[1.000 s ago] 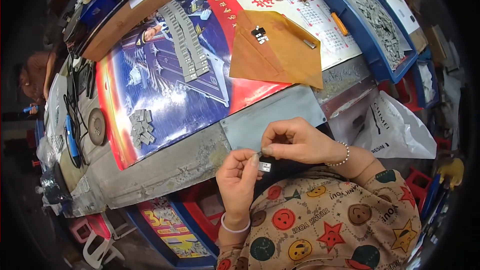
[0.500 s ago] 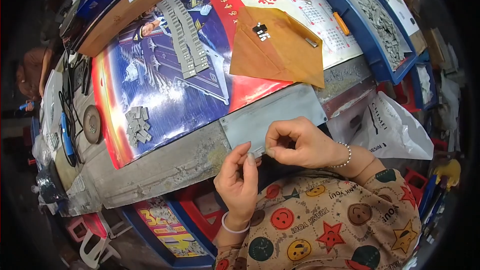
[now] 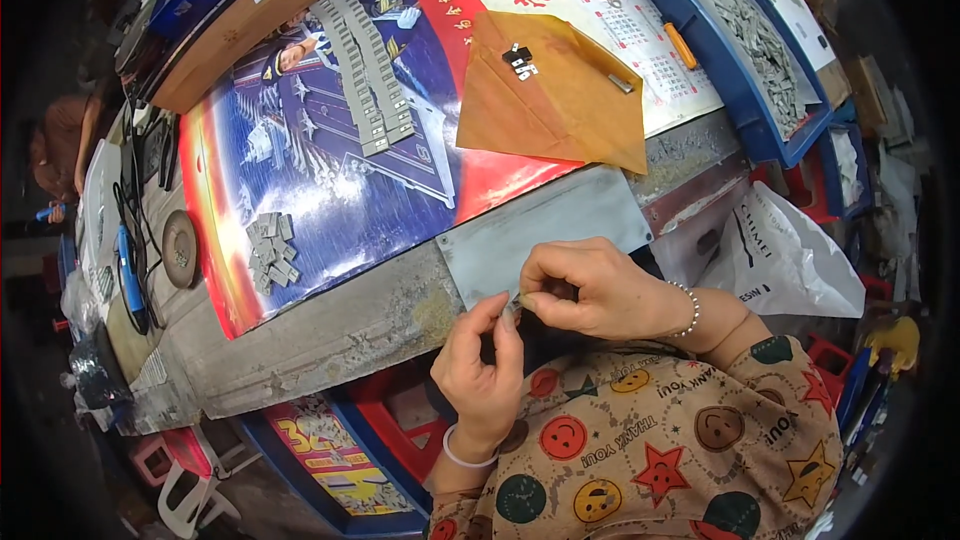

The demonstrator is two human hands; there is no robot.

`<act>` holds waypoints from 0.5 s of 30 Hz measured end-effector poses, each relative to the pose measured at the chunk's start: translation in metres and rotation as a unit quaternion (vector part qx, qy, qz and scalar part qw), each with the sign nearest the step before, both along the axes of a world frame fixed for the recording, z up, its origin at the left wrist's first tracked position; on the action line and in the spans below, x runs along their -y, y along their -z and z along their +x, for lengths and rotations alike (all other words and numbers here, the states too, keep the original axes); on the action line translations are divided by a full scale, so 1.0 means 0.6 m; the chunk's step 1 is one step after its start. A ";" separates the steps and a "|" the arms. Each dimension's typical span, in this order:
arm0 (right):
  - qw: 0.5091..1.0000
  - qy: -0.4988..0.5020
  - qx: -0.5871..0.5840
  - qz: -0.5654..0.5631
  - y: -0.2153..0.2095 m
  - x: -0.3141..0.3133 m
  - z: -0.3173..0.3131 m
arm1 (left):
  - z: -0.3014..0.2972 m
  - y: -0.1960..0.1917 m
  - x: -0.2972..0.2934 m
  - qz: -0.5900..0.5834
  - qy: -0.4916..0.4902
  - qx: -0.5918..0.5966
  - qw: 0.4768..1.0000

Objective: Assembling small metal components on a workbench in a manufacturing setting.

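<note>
Close together over the near edge of a grey-white metal plate (image 3: pixel 545 235), my two hands meet at their fingertips. My left hand (image 3: pixel 482 365) pinches with thumb and forefinger; what lies between them is too small and hidden to name. The right hand (image 3: pixel 595 285), with a beaded bracelet at its wrist, is closed in a pinch against the left fingertips, its thumb and forefinger hiding whatever they hold. Beyond the plate lies an amber sheet (image 3: pixel 560 90) bearing small black and white pieces (image 3: pixel 520 62) and one small grey strip (image 3: pixel 620 84).
Small grey pieces lie in a pile (image 3: pixel 272 252) on a glossy poster (image 3: pixel 330 210). Two long rows of grey pieces (image 3: pixel 365 75) sit farther back. Blue trays (image 3: pixel 700 50) stand at right, beside an orange-handled tool (image 3: pixel 681 46). A white plastic bag (image 3: pixel 790 255) hangs near the bench's right edge.
The right hand has shifted slightly left, and its fingertips now meet the left hand's. The left thumb and forefinger have drawn closer together.
</note>
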State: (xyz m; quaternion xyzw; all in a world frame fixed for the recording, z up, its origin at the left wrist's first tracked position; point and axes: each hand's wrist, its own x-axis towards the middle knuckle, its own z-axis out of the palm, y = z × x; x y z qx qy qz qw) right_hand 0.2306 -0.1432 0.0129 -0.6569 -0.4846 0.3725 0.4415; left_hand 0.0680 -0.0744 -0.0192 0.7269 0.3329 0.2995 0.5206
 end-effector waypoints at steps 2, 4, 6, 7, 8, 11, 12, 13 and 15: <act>1.000 0.001 0.004 0.004 0.001 0.000 -0.001 | -0.001 0.000 0.000 0.016 0.016 -0.008 1.000; 1.000 0.005 0.016 0.006 0.006 0.001 -0.003 | 0.000 0.002 0.001 0.030 0.014 -0.008 0.999; 1.000 0.011 0.027 0.007 0.006 0.001 -0.007 | 0.000 0.008 0.002 0.034 0.007 -0.001 0.999; 0.999 0.016 0.037 0.008 0.007 0.001 -0.009 | 0.001 0.009 0.002 0.039 0.000 0.007 0.999; 0.999 0.016 0.038 0.007 0.007 0.000 -0.011 | 0.001 0.010 0.002 0.038 0.000 0.007 0.999; 1.000 0.024 0.009 0.013 0.007 0.001 -0.014 | 0.000 0.008 0.004 0.028 -0.008 0.015 0.999; 0.999 0.029 -0.039 -0.004 0.005 0.002 -0.013 | -0.001 0.007 0.005 0.019 -0.007 0.019 1.000; 0.995 0.035 -0.086 -0.022 0.004 0.002 -0.013 | -0.003 0.007 0.005 0.010 -0.005 0.023 1.000; 0.992 0.045 -0.115 0.001 0.017 0.002 -0.017 | 0.002 0.009 0.008 0.010 -0.020 0.033 0.999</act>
